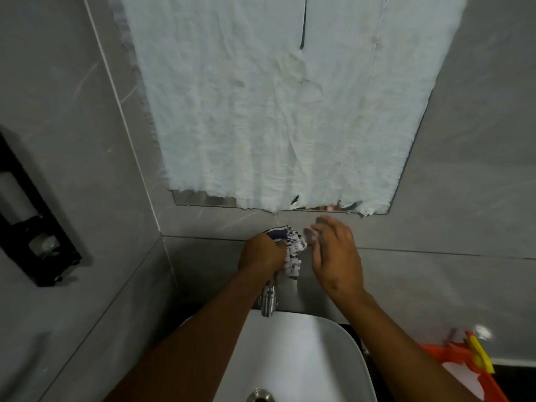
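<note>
Left grip (261,253) clenched; right grip (336,255) loose-fingered

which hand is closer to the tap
Left. The left hand grips the patterned cloth right above the tap; the right hand is open, off to its right.

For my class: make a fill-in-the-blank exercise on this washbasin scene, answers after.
The left hand grips a crumpled ____ above the tap.
The right hand holds nothing; it is ____, not shut.
The basin below the tap is ____ in colour.
Missing: cloth; open; white.
</note>
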Demonstrator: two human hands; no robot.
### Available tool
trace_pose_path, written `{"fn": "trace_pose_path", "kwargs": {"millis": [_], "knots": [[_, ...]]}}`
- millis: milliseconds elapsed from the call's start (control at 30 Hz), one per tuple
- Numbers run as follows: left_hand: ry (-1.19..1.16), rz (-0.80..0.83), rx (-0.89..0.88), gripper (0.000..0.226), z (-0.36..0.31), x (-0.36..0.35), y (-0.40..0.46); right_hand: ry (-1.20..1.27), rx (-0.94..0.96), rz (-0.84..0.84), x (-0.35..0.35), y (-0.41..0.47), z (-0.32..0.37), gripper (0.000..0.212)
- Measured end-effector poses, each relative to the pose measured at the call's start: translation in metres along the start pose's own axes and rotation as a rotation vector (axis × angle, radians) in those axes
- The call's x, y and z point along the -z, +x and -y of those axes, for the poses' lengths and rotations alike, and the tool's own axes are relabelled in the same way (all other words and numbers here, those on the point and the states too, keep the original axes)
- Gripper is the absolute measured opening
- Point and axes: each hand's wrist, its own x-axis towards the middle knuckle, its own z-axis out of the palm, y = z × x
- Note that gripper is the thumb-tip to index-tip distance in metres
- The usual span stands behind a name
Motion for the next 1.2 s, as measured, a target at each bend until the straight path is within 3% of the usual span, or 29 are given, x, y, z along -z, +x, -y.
{"fn": "trace_pose_path", "kwargs": {"millis": [100,233,333,433,500,567,633,700,767,800,867,933,967,1100,1167,1200], "knots": [[-0.286,0.065,0.138,0.041,0.008,-0.002,0.011,-0.285,0.280,0.033,0.002,-0.004,-0.039,0.051],[-0.965,0.477,0.474,0.028,0.031,0.010,0.018,-0.512,0.388,0.081,-0.016,-0.004,-0.079,0.068],[-1.144,0.559,0.515,0.026,0.047,0.012,0.017,-0.587,0.429,0.031,-0.037,-0.001,-0.097,0.079],[-1.112,0.549,0.522,0.034,0.045,0.011,0.014,-0.607,0.450,-0.071,-0.054,0.002,-0.105,0.084],[-0.926,0.452,0.469,0.034,0.031,0.011,0.013,-0.594,0.461,-0.125,-0.060,0.001,-0.109,0.083],[-0.473,0.179,0.301,0.033,0.013,0.001,0.011,-0.586,0.473,-0.158,-0.064,0.002,-0.111,0.081],[0.035,0.026,0.106,0.032,0.000,-0.013,0.004,-0.576,0.488,-0.180,-0.066,0.003,-0.112,0.083],[0.156,0.015,0.068,0.034,-0.004,-0.023,0.002,-0.566,0.498,-0.206,-0.067,0.004,-0.113,0.085],[0.006,0.018,0.083,0.026,0.002,-0.016,0.009,-0.567,0.505,-0.228,-0.067,0.005,-0.111,0.085],[-0.236,0.053,0.146,0.020,0.008,-0.009,0.015,-0.565,0.510,-0.233,-0.067,0.005,-0.111,0.085],[-0.778,0.305,0.371,0.022,0.022,0.001,0.025,-0.557,0.515,-0.237,-0.065,0.005,-0.109,0.085],[-1.072,0.526,0.495,0.024,0.037,0.001,0.024,-0.562,0.505,-0.230,-0.065,0.005,-0.109,0.089],[-1.137,0.562,0.511,0.028,0.044,-0.003,0.024,-0.568,0.499,-0.220,-0.064,0.005,-0.108,0.092],[-1.121,0.621,0.540,0.025,0.044,-0.005,0.030,-0.582,0.492,-0.200,-0.061,0.006,-0.105,0.088],[-0.884,0.574,0.495,0.020,0.025,0.003,0.040,-0.577,0.486,-0.203,-0.062,0.006,-0.104,0.084],[-0.632,0.533,0.429,0.024,0.013,0.004,0.042,-0.576,0.486,-0.204,-0.062,0.006,-0.104,0.084]]}}
